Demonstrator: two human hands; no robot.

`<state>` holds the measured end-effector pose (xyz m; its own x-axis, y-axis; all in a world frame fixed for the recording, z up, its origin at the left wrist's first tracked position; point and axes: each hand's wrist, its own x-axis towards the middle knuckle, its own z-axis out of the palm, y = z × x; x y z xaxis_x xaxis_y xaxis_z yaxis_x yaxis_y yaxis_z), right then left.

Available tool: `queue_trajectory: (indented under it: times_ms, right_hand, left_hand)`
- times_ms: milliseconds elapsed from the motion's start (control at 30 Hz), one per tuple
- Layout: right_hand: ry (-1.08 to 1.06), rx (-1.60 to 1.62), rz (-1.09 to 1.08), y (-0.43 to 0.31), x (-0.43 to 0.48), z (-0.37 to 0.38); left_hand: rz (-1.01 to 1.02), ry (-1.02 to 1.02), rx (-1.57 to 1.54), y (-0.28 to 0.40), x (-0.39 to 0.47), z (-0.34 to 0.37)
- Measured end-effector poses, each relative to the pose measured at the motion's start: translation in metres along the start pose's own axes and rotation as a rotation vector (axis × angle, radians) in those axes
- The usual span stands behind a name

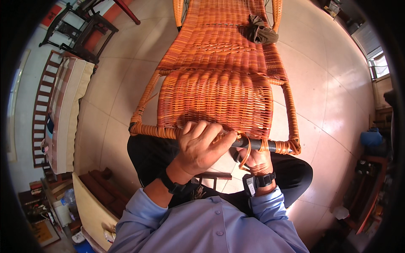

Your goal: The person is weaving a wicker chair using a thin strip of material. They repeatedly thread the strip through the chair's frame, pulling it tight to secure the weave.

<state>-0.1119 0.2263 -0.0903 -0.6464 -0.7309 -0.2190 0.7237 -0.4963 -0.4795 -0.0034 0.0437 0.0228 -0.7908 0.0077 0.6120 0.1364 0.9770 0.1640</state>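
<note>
A woven rattan recliner (pixel 215 98) extends away from me, its near end above my lap. Orange strips wrap part of its dark end bar (pixel 240 142); a middle stretch of the bar is bare. My left hand (pixel 202 144) curls over the bar left of that stretch, fingertips at the edge of the weave. Beside it, a loose rattan strip (pixel 248 151) loops down from the bar. My right hand (pixel 256 159) is under the bar, palm up, by the strip; its fingers are mostly hidden, so its hold cannot be told.
A dark crumpled cloth (pixel 261 31) lies on the recliner's far right part. At the left stand a dark wooden chair (pixel 79 31) and a cushioned bench (pixel 68 114). A pale board (pixel 91 212) leans at lower left. A wooden box (pixel 367 193) is at the right.
</note>
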Motion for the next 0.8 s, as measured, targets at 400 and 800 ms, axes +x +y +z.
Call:
queue_trajectory:
  times_ms: [400, 800]
  right_hand:
    - [0.21, -0.43, -0.121, -0.03, -0.092, 0.091]
    - [-0.36, -1.985, -0.66, -0.13, -0.05, 0.177]
  left_hand:
    - [0.02, 0.007, 0.027, 0.0, -0.002, 0.003]
    - [-0.057, 0.063, 0.084, 0.002, -0.008, 0.018]
